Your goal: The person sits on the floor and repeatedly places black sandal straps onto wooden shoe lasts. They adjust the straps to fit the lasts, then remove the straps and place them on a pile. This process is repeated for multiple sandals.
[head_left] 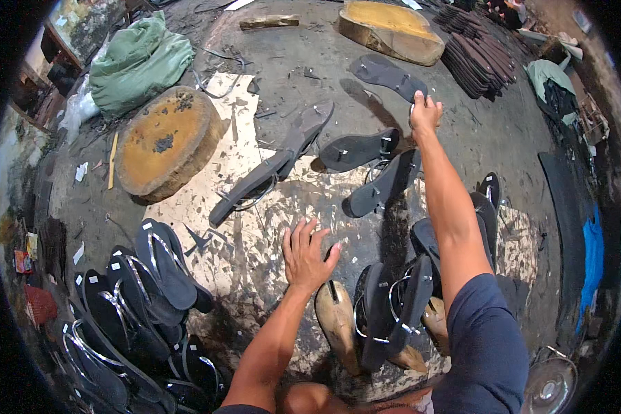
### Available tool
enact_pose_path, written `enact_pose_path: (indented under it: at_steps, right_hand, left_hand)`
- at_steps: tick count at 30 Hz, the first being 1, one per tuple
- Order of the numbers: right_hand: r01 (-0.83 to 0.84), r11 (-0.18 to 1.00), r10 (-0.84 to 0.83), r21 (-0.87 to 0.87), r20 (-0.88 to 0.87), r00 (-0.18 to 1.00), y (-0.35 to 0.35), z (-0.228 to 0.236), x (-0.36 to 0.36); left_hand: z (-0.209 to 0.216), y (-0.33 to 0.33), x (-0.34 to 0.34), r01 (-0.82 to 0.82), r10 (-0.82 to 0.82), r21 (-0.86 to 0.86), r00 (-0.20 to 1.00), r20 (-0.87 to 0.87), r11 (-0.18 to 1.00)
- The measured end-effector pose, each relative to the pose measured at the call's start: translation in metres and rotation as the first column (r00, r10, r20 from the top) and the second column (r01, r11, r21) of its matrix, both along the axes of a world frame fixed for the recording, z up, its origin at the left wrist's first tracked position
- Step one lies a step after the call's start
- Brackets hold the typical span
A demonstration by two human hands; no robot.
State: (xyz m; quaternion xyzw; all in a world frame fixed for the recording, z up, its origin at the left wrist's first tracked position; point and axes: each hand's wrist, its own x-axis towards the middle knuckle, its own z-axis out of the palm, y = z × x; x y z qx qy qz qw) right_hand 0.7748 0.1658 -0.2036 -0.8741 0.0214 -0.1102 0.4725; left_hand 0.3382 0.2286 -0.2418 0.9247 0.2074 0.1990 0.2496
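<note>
While the right hand [426,116] pinches the end of a dark sole [386,76] at one o'clock, the left hand [306,257], near the dial's centre, spreads its fingers and holds nothing; I cannot tell whether it touches the sheet [236,286] below. Sandals [174,284] crowd eight o'clock, a wooden last [337,326] lies near six, a round block [169,134] at ten.

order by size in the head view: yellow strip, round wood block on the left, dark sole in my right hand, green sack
Largest: round wood block and green sack, too alike to rank
Next: dark sole in your right hand
Smallest: yellow strip
</note>
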Motion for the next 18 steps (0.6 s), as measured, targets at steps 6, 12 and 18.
enact_pose_path:
  at_steps: [6, 12, 18]
  right_hand:
    - [-0.037, 0.995, 0.056, 0.094, -0.209, 0.976, -0.072, -0.041, 0.018]
    - [-0.020, 0.909, 0.097, 0.417, -0.163, 0.982, -0.102, -0.010, -0.010]
    - [-0.379, 0.908, 0.419, 0.180, -0.350, 0.838, -0.260, 0.146, -0.146]
  left_hand:
    - [-0.001, -0.006, 0.005, -0.019, 0.019, -0.023, 1.000, -0.019, 1.000]
    - [-0.002, -0.007, 0.011, 0.028, -0.028, 0.005, 1.000, 0.007, 1.000]
    - [-0.002, -0.005, 0.011, -0.035, 0.035, 0.033, 0.999, 0.006, 0.999]
